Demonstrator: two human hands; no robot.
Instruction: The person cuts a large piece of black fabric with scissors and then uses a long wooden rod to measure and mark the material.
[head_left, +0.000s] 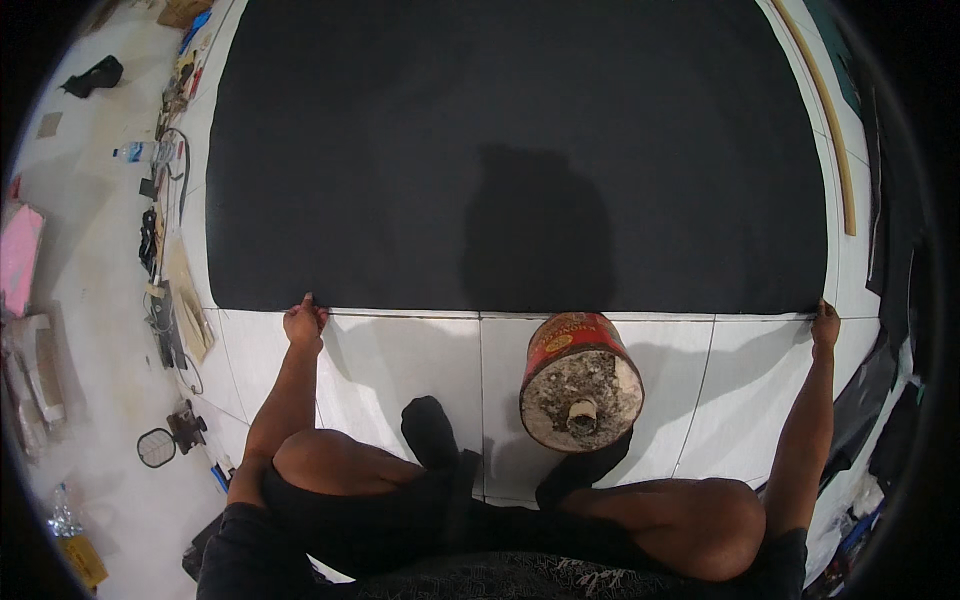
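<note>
A large black sheet [380,200] with a pale border lies flat on the white tiled floor, its near edge running across in front of me. My left hand [305,322] pinches that near edge towards its left end, thumb on top. At the near right corner, the fingers of my right hand [825,325] are closed on the sheet. Between my hands, against the near edge, stands a red can [570,340] with a crusted, stained top and a short spout. My head and body cast a shadow on the sheet.
A long, thin tan strip [835,140] lies along the sheet's right side. On the left are a plastic bottle [140,152], tan offcuts [187,300], cords and small tools. A pink package [20,255] lies farther left. Dark material [860,420] is heaped at the right.
</note>
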